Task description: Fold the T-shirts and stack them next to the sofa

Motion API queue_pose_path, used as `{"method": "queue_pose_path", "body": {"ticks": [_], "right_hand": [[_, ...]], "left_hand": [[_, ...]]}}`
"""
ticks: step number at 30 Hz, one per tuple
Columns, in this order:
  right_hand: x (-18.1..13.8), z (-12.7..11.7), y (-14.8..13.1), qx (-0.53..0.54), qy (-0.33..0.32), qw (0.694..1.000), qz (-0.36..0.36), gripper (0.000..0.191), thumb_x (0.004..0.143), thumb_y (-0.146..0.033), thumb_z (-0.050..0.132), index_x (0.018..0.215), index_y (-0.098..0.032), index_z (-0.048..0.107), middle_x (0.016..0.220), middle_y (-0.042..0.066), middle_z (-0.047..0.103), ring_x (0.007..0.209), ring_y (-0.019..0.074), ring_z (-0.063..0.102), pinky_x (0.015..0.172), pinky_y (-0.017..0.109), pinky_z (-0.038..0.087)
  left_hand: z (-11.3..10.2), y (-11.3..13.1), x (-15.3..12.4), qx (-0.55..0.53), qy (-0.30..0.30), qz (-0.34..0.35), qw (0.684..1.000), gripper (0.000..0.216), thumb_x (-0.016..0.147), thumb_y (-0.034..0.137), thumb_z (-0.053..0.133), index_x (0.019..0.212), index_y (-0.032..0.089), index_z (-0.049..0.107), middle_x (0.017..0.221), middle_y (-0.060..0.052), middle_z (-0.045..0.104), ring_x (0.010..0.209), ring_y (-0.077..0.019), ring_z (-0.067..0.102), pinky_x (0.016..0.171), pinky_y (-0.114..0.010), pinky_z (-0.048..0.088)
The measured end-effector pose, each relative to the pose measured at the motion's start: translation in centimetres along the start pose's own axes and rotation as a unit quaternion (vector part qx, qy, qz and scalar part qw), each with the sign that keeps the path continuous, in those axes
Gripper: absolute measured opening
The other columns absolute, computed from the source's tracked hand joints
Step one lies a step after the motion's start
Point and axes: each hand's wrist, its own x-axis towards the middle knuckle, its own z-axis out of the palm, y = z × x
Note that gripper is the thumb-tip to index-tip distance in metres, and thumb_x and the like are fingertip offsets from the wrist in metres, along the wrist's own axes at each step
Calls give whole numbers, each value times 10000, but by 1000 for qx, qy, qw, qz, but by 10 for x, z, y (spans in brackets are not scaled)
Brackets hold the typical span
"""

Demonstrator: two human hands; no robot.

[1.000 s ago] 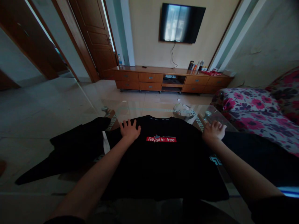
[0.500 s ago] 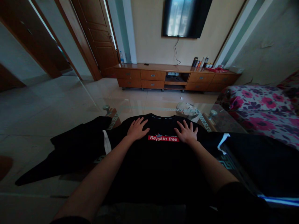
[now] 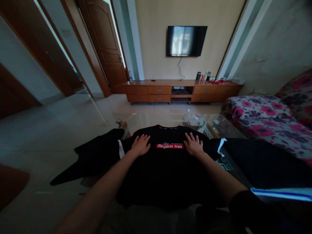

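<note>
A black t-shirt [image 3: 168, 172] with a red "Remain free" label [image 3: 170, 146] lies flat, front up, on a glass table [image 3: 209, 125]. My left hand [image 3: 140, 145] rests flat on the chest left of the label, fingers spread. My right hand [image 3: 193, 145] lies flat on the chest right of the label, fingers spread as well. Both sleeves are folded in over the shirt's sides. More black clothing [image 3: 95, 157] spreads to the left of the shirt, and another dark garment [image 3: 265, 165] lies to the right.
A floral sofa [image 3: 265, 113] stands at the right. A wooden TV cabinet [image 3: 180, 91] with bottles on it runs along the far wall under a wall-mounted TV [image 3: 186, 41]. A wooden door [image 3: 104, 48] is at the back left. Pale tiled floor [image 3: 48, 130] lies to the left.
My right hand came in from the shirt's right shoulder to the chest beside the label. The right sleeve now lies folded inward. The view pulled back slightly.
</note>
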Motion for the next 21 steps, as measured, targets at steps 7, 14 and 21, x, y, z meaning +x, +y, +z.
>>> {"method": "queue_pose_path", "body": {"ticks": [7, 14, 21], "right_hand": [[-74, -27, -19, 19, -28, 999, -37, 693, 1006, -575, 293, 1628, -282, 200, 1708, 61, 93, 1551, 340, 61, 1191, 609, 144], [-121, -37, -23, 90, -99, 991, -13, 805, 979, -579, 369, 1640, -260, 37, 1693, 125, 119, 1506, 362, 211, 1103, 594, 303], [-132, -23, -12, 53, -125, 990, -25, 791, 975, -540, 405, 1636, -228, 104, 1688, 131, 146, 1518, 345, 171, 1124, 586, 268]], "left_hand": [[-40, -6, -67, -23, 146, -256, 955, 602, 864, 423, 549, 1382, 123, 488, 1436, -235, 496, 1346, -387, 452, 1050, -516, 417], [-51, -20, -102, -158, 120, -480, 855, 769, 770, 548, 649, 1327, 61, 439, 1374, -338, 501, 1317, -470, 481, 946, -569, 489], [-46, -21, -101, -188, 67, -441, 875, 670, 800, 468, 668, 1268, 27, 479, 1181, -329, 653, 1163, -443, 642, 953, -501, 506]]}}
